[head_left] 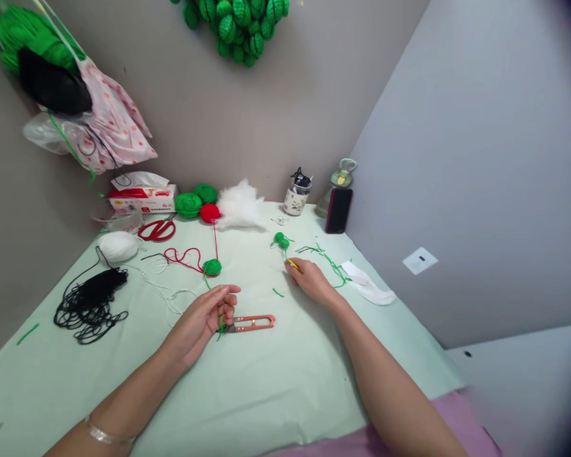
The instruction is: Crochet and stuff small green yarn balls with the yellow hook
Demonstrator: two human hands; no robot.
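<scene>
The yellow hook [293, 264], slim and only partly showing, slants up to the left, its upper end by a thin strand that runs to two small green balls [282, 240]. These are round, side by side and touching, with loose ends spreading out. The orange snips [255, 322] lie flat, blades leftward, beside a small tangle of green yarn [221, 328].

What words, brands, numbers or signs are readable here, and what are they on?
None can be read with certainty.
Tissue box: printing on its red and white front, too small and blurred to read.
Cup: dark marks on a pale label; lettering or picture, I cannot tell.
Phone: dark face, no text visible.
</scene>
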